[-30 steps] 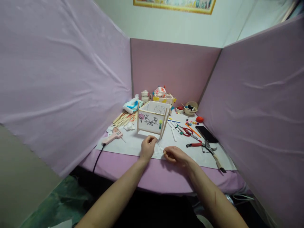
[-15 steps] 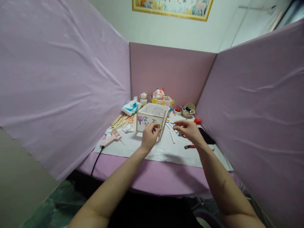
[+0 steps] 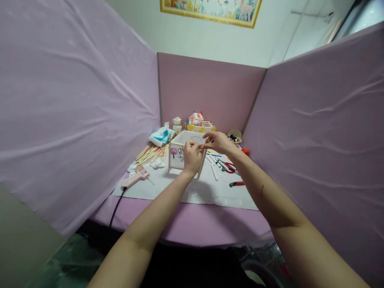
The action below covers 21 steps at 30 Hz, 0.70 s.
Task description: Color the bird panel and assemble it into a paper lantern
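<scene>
Well back from the purple-draped counter's [image 3: 216, 228] front edge, a stick-and-paper frame [image 3: 177, 161] is stood, probably light and fragile, best held by its posts. At its right corner, left hand [image 3: 192, 157] and right hand [image 3: 218, 143] are bunched; their grip cannot be told.

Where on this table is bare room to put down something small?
The white sheet looks bare at its front middle, between the pink glue gun and the red tool handle, partly under the left forearm. The pink cloth in front looks bare too. Crowded: right of the white-panelled wooden box, with white pens and red-handled scissors; left, with thin wooden sticks.
</scene>
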### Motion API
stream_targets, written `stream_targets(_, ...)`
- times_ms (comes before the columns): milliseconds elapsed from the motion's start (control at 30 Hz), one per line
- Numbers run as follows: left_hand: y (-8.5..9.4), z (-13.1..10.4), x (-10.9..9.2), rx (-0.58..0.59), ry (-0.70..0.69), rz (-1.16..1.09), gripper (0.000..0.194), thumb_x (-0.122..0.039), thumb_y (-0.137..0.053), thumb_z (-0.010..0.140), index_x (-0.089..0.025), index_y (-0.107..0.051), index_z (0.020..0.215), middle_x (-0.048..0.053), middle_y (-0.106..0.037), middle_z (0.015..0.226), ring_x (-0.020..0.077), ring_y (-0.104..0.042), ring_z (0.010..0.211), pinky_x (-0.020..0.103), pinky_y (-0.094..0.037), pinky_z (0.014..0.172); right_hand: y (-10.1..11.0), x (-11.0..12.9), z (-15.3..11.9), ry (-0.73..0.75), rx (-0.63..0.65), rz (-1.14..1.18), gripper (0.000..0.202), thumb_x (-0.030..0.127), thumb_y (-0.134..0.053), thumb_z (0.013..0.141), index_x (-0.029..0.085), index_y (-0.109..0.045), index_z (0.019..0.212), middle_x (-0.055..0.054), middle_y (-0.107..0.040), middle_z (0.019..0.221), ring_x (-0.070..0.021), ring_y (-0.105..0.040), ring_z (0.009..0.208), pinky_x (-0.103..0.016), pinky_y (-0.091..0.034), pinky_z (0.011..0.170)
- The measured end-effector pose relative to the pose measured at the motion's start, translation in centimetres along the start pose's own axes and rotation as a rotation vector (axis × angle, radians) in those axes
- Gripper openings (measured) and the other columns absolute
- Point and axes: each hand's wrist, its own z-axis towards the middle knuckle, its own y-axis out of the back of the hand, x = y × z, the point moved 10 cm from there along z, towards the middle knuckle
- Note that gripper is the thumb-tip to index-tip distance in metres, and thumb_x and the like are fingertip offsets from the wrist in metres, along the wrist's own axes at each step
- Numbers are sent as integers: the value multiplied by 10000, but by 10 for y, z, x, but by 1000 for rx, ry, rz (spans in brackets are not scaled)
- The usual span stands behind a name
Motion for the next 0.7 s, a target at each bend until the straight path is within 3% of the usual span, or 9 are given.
stream_targets(167,2,1,1,40,-27,7,228,-90,-550,875,-197,-717,986,102,-595,1007,278,-553,1056,418,-425,991,-11,-1,-5,-49,12,-61,191,277,-804,725,165,-677,814,-2,-671,733,-137,-571,664,-224,-328,578)
stream_targets(300,7,17,-14,97,-84,17,222,-123,-530,897,-169,-676,1058,107,-626,1068,251,-561,1075,379,-420,994,-16,-10,-11,-119,-43,0,166,263,-750,733,163,-617,731,12,-633,685,-123,-530,629,-223,-321,578)
stream_targets(433,-9,38,-35,260,-163,52,124,-169,-641,823,-172,-673,943,73,-661,999,216,-595,958,302,-464,866,-20,-4,-12,-66,-98,22,122,204,-672,706,169,-604,801,-1,-664,738,-150,-557,678,-238,-363,628)
stream_targets(600,-31,52,-46,420,-172,159,177,-100,-557,805,-163,-678,918,78,-704,942,223,-609,868,315,-454,796,-16,-4,-12,21,-209,164,375,275,-700,649,193,-551,983,-73,-708,946,-256,-634,829,-318,-452,690)
stream_targets(700,-36,54,-49,516,-170,208,201,-104,-554,800,-172,-708,911,58,-727,905,218,-623,858,304,-452,789,-16,-13,-18,-21,-241,227,474,297,-744,631,208,-506,1031,-55,-710,898,-256,-647,778,-338,-472,674)
